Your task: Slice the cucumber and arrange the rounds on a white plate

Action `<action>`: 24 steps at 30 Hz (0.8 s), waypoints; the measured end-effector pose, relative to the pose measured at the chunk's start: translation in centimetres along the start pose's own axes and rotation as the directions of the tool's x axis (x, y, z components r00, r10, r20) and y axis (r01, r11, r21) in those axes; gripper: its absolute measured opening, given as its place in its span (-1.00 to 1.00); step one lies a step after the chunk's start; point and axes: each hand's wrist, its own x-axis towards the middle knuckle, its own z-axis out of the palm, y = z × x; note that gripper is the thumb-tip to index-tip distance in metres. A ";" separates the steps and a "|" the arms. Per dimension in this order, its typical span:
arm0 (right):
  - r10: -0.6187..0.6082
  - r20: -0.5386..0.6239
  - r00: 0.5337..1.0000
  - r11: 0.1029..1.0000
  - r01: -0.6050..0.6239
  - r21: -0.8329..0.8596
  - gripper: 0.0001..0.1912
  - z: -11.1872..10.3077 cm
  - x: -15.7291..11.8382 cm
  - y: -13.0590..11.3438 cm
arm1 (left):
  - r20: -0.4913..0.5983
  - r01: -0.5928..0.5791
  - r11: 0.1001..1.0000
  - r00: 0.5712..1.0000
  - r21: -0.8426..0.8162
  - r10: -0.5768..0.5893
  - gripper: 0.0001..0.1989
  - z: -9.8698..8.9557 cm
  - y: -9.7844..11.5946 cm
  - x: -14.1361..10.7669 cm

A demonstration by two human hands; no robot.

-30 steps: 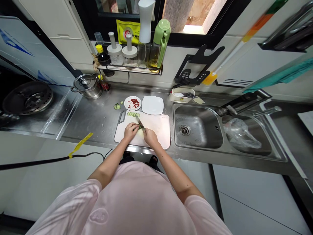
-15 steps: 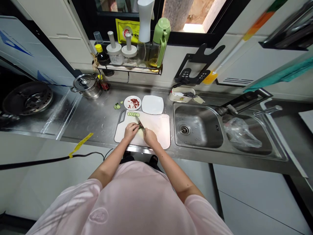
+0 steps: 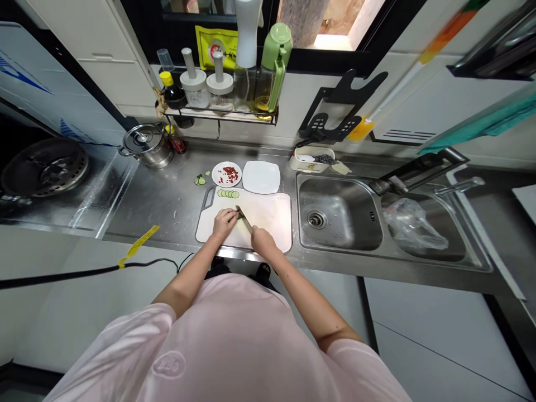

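A white cutting board (image 3: pixel 274 215) lies on the steel counter, with overlapping green cucumber slices (image 3: pixel 228 194) near its top left. My right hand (image 3: pixel 263 242) is wrapped round the handle of a knife (image 3: pixel 244 219), whose blade points up and left over the board. Close to the blade, my left hand (image 3: pixel 225 223) has its fingers pressed together over something dark green, mostly hidden. Behind the board stand a plate of chopped red pieces (image 3: pixel 226 175) and a white square plate (image 3: pixel 261 177).
Cucumber bits (image 3: pixel 200 180) lie left of the plates. A lidded pot (image 3: pixel 148 146) and a wok (image 3: pixel 44 167) are at the left. The sink (image 3: pixel 340 215) is to the right, below a small tray (image 3: pixel 312 160). Bottles fill a shelf (image 3: pixel 221 115).
My right hand has moved right and slightly down with the knife, and the blade has drawn back from the row of slices. My left hand has barely moved.
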 end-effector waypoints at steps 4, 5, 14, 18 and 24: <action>-0.008 -0.018 1.000 1.000 0.008 -0.006 -0.79 0.1 0.4 -0.1 | -0.002 -0.005 1.000 1.000 -0.003 0.005 -0.80 0.0 -0.2 0.1; -0.011 -0.021 1.000 1.000 0.011 -0.009 -0.79 0.2 0.6 -0.1 | -0.003 -0.006 1.000 1.000 -0.004 0.006 -0.80 0.0 -0.2 0.1; -0.026 -0.044 0.999 1.000 0.025 -0.015 -0.78 0.3 1.6 -0.6 | 0.012 0.002 1.000 1.000 0.001 -0.002 -0.80 -0.1 -0.1 0.2; -0.030 -0.050 0.998 0.999 0.029 -0.019 -0.75 0.3 2.1 -0.8 | 0.017 -0.007 1.000 1.000 0.001 0.007 -0.81 -0.2 -0.2 0.2; -0.039 -0.055 0.998 0.999 0.039 -0.011 -0.75 0.4 2.9 -1.1 | 0.015 -0.016 1.000 1.000 -0.007 0.016 -0.81 -0.2 -0.2 0.2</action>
